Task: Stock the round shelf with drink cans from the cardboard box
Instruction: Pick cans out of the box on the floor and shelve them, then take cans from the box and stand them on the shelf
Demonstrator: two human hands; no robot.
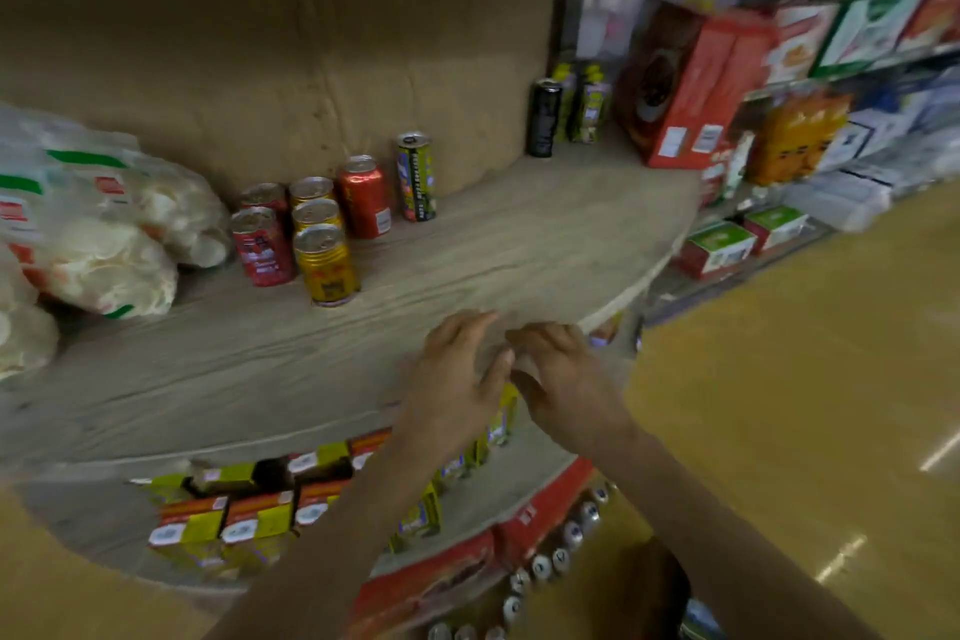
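The round wooden shelf [519, 244] carries a cluster of drink cans at its back left: gold cans [325, 265], red cans [261, 247], a wider red can [364, 196] and a tall yellow-green can [416, 177]. A black can [543, 118] stands farther right. My left hand [457, 379] and my right hand [563, 379] hover side by side over the shelf's front edge, fingertips nearly touching, fingers relaxed; no can shows in either. Below, a red cardboard box [540, 509] holds a row of silver-topped cans [541, 564].
Bags of white crackers [104, 229] fill the shelf's left end. A red carton [691, 83] stands at the back right. Small drink cartons [249, 517] crowd the lower tier. Aisle shelving [831, 120] and tan floor [805, 379] lie to the right.
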